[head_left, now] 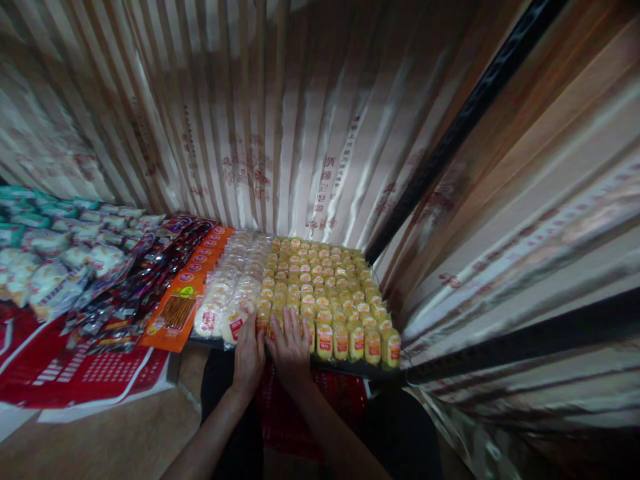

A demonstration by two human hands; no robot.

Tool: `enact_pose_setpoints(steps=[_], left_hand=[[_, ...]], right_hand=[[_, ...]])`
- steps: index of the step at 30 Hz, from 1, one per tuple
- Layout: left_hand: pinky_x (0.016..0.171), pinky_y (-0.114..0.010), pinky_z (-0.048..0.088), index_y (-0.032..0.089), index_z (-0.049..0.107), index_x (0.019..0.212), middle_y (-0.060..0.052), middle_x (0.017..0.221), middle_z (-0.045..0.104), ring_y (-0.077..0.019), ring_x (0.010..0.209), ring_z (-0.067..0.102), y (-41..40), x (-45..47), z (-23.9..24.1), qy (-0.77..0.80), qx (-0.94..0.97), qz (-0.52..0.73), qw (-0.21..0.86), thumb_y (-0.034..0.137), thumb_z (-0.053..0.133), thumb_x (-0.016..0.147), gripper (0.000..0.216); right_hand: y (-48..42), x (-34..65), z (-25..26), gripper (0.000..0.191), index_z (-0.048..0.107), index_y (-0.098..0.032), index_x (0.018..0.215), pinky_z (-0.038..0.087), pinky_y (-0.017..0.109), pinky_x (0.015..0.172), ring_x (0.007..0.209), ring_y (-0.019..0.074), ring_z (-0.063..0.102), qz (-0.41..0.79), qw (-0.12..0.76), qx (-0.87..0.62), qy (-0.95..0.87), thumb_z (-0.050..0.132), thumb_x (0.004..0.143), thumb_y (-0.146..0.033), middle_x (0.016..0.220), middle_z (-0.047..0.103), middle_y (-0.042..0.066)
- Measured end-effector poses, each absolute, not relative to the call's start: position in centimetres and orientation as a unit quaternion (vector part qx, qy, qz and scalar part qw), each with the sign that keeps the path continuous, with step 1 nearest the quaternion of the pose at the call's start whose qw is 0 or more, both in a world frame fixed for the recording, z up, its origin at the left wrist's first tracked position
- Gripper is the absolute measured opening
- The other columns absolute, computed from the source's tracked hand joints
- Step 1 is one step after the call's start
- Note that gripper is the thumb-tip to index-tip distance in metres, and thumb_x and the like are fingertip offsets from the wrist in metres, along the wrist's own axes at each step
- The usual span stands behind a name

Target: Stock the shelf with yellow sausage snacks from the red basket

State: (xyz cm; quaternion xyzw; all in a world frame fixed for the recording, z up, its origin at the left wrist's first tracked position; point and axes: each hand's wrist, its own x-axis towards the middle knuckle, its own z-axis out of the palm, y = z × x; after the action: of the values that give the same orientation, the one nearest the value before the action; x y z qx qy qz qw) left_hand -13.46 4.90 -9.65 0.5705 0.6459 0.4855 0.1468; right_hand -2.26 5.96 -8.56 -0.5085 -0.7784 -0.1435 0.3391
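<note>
Rows of small yellow wrapped cakes (333,287) with orange-and-white labels stand packed together on a dark shelf (345,368). My right hand (290,343) lies on the front left of these cakes, fingers stretched out over them. Beside it, my left hand (249,347) touches the front edge between the yellow cakes and the white round wrapped cakes (220,300). Its fingers are partly extended, and the thumb side faces the right hand. Neither hand visibly grips a packet, though the fingertips are slightly blurred and dim.
Left of the white cakes lie orange snack packets (186,293), dark shiny packets (135,287) and white-and-green bags (60,233). A red printed sheet (85,373) hangs below. Corrugated printed panels (300,133) rise behind, with a black post (450,140) at the right.
</note>
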Motion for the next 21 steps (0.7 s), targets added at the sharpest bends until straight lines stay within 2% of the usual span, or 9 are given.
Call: enact_pose_setpoints(steps=[10, 15, 21], left_hand=[[0.105, -0.051, 0.032, 0.01, 0.045, 0.125, -0.018, 0.128, 0.051, -0.0264, 0.123, 0.044, 5.5, -13.3, -10.3, 0.657, 0.56, 0.485, 0.141, 0.027, 0.03, 0.09, 0.042], [0.105, -0.048, 0.033, 0.012, 0.045, 0.125, -0.016, 0.128, 0.051, -0.0257, 0.123, 0.044, 5.5, -13.3, -10.6, 0.648, 0.569, 0.488, 0.136, 0.029, 0.031, 0.09, 0.041], [0.106, -0.05, 0.031, 0.01, 0.038, 0.132, -0.019, 0.133, 0.045, -0.027, 0.128, 0.038, 5.3, -12.7, -10.8, 0.636, 0.595, 0.486, 0.06, 0.025, 0.032, 0.09, 0.045]], right_hand=[[6.4, -2.5, -8.8, 0.038, 0.053, -0.023, 0.124, 0.025, 0.048, 0.105, 0.129, 0.0262, 0.039, -0.141, 0.339, -0.514, -0.775, 0.049, 0.088, -0.035, 0.134, 0.049, 0.012], [6.5, -2.4, -8.7, 0.04, 0.05, -0.023, 0.126, 0.023, 0.047, 0.105, 0.128, 0.0253, 0.039, -0.142, 0.322, -0.52, -0.778, 0.049, 0.088, -0.035, 0.137, 0.046, 0.011], [6.5, -2.4, -9.0, 0.039, 0.051, -0.024, 0.126, 0.021, 0.045, 0.106, 0.13, 0.0244, 0.036, -0.143, 0.313, -0.526, -0.777, 0.048, 0.088, -0.035, 0.135, 0.048, 0.009]])
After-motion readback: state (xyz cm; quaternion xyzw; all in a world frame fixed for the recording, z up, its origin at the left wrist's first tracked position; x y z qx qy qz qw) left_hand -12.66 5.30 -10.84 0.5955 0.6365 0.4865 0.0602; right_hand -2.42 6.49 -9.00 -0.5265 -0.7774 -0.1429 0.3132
